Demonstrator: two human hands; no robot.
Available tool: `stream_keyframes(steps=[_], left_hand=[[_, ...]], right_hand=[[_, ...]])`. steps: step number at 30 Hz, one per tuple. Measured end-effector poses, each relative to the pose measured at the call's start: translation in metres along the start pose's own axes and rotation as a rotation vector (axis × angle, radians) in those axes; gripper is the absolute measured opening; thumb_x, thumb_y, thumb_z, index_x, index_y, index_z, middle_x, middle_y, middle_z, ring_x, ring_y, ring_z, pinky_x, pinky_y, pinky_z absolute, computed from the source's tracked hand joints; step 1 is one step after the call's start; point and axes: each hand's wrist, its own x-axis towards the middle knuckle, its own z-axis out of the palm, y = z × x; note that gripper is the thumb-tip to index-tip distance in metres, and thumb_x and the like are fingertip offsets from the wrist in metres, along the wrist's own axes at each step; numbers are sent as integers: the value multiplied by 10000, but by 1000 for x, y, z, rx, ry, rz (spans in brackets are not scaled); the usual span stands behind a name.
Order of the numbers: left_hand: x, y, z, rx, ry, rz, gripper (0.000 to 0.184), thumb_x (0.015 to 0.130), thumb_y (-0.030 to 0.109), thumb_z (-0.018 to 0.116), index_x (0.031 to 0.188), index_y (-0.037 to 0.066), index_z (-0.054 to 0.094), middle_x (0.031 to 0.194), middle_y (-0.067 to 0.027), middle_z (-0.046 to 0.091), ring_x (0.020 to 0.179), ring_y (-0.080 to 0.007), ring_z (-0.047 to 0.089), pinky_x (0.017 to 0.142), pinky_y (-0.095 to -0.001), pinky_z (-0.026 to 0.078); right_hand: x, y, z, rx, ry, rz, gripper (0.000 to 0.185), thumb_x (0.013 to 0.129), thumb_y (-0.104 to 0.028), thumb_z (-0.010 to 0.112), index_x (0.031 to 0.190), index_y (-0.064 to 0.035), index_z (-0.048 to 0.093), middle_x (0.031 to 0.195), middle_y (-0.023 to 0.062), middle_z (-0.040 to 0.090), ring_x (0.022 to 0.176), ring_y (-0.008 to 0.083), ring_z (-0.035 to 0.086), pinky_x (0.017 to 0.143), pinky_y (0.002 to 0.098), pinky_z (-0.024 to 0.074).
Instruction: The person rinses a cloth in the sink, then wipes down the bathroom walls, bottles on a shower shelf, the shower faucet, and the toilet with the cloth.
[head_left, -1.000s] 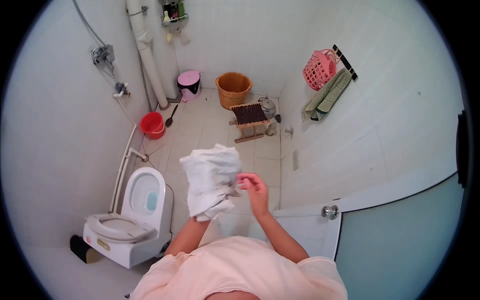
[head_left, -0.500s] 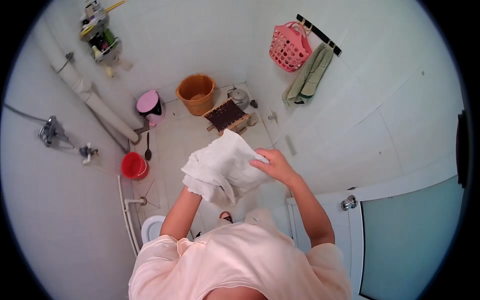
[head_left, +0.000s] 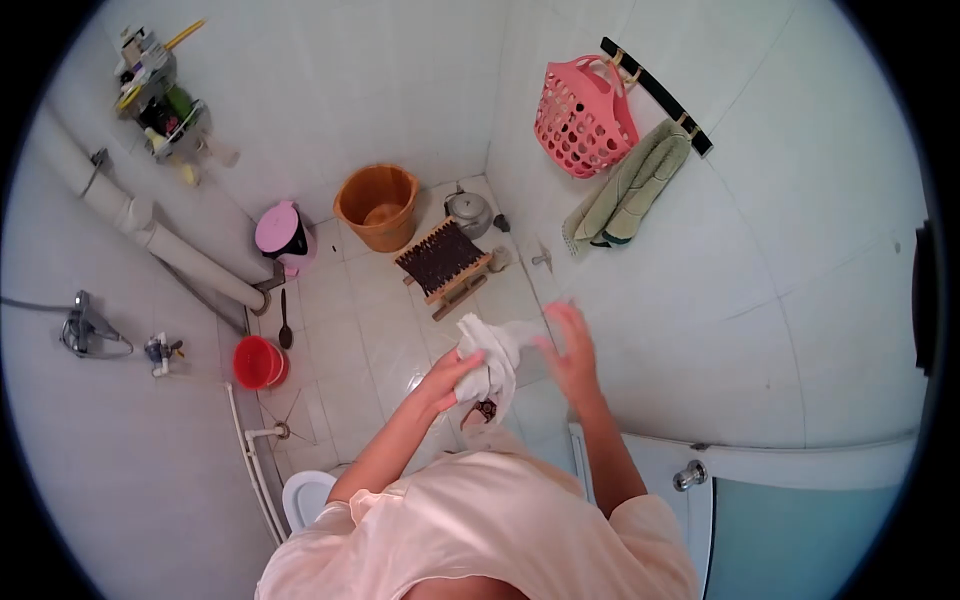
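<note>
The cloth (head_left: 483, 372), white and bunched, is in front of the person's shirt (head_left: 470, 525), above the floor (head_left: 375, 325) and nearer to the body than the stool (head_left: 442, 262). Its gathered part is longest from the far end, which points up the view toward the stool, to the near end, which hangs toward the foot (head_left: 485, 411) and leans slightly right. A thin, blurred stretch of it reaches sideways toward the right hand (head_left: 572, 355).

The left hand (head_left: 452, 382) has its fingers closed around the left side of the cloth, with the fingertips over its folds. The left forearm slants up and rightward from the sleeve, so this hand points toward the cloth and away from the body.

The right hand is raised just to the right of the cloth, fingers pointing up the view and slightly left. It is blurred, but it looks open, with the thumb apart from the fingers; whether it touches the blurred stretch, I cannot tell. The right forearm runs up and a little leftward from its sleeve, bent at the elbow, between the left arm and the door (head_left: 637, 475).
</note>
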Motion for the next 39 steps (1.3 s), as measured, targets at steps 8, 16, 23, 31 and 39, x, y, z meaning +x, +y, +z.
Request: stream_keyframes(steps=[8, 16, 23, 31, 39], left_hand=[[66, 26, 20, 647, 49, -16, 469, 897, 9, 548, 1352, 34, 439, 1220, -45, 540, 1128, -138, 487, 984, -281, 384], [81, 105, -36, 882, 271, -8, 325, 955, 112, 510, 1271, 39, 526, 1106, -24, 603, 1020, -121, 520, 929, -267, 403], [113, 195, -137, 1252, 221, 38, 302, 979, 191, 488, 1227, 28, 549, 1054, -66, 639, 1001, -145, 548, 905, -278, 419], [162, 257, -194, 1214, 112, -340, 299, 979, 252, 524, 1043, -18, 637, 954, 0, 634, 910, -95, 526, 837, -257, 433], [175, 210, -122, 808, 130, -266, 384, 963, 290, 557, 1241, 25, 559, 1087, 4, 604, 1001, -87, 523, 859, -255, 434]], right_hand=[[20, 61, 46, 511, -208, 516, 120, 852, -62, 650, 956, -17, 607, 853, 5, 568, 721, 58, 517, 641, 213, 429], [20, 107, -16, 616, 360, 641, 104, 939, -148, 554, 966, -50, 576, 808, -54, 532, 727, 28, 455, 633, 192, 388], [-1, 149, -71, 416, 674, 724, 85, 952, -147, 538, 958, -67, 567, 862, -38, 576, 773, 29, 484, 686, 191, 398], [-17, 208, -24, 47, 681, 773, 149, 918, -109, 592, 797, -84, 509, 669, -68, 374, 622, 38, 303, 533, 209, 265], [66, 49, 112, 101, 535, 786, 109, 864, -47, 628, 874, -29, 521, 715, -29, 425, 660, 83, 399, 593, 240, 374]])
